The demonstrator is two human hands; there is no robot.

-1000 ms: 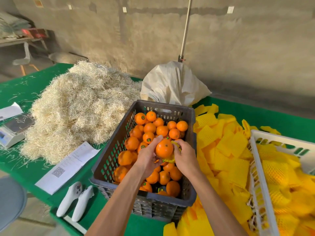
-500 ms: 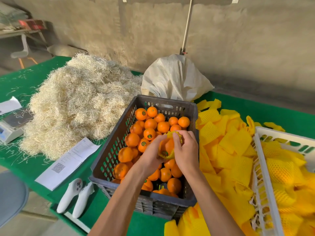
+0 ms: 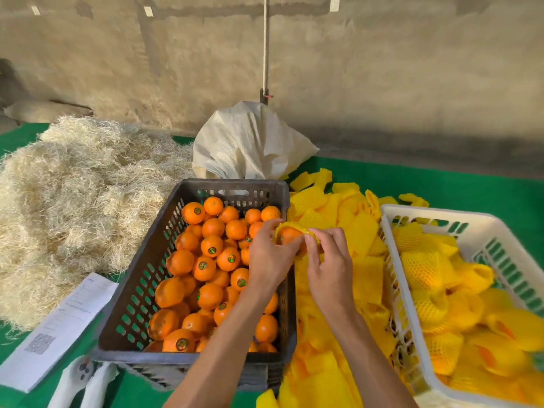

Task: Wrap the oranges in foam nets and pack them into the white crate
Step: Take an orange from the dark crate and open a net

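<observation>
At the centre of the frame a round orange (image 3: 290,235), half sleeved in a yellow foam net (image 3: 294,228), is gripped by the left hand (image 3: 269,257) while the net's edge is pinched by the right hand (image 3: 329,260) above the dark plastic crate's (image 3: 188,356) right rim, so a hard tug risks a torn mesh or fruit dropped short of the white slotted crate (image 3: 418,212) at right.

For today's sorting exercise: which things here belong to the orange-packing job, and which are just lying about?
Job: round orange half inside a yellow foam net, left hand, right hand, dark plastic crate, white plastic crate, loose yellow nets.

Lying about: pale straw heap, printed paper sheet, white sack.
</observation>
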